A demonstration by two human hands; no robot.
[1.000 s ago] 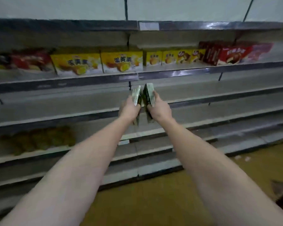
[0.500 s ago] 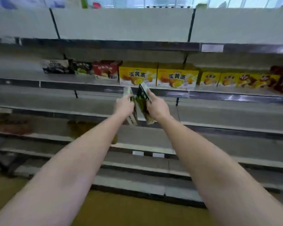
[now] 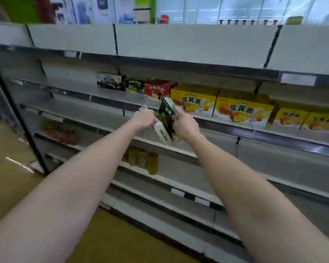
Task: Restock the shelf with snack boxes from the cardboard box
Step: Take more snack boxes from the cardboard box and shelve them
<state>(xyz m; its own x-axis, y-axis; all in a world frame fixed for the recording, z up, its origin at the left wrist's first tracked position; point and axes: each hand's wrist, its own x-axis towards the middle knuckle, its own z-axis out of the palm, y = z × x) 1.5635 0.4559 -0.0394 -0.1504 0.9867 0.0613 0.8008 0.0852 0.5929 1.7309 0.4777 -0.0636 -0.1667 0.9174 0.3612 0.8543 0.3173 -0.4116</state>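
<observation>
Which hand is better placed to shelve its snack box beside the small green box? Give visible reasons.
Left, probably. The left hand with its pale box sits nearer the small green box; the right hand holds its dark green box farther right.

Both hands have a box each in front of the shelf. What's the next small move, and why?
Probably carry both up and left, toward the green box on the stocked shelf. The right hand holds a green box, seemingly the same design; the left hand grips a pale-sided one.

A single head-worn camera looks forward and slightly down along both outstretched forearms, close to the grey metal shelf rack [image 3: 207, 130], which runs obliquely rightward.
</observation>
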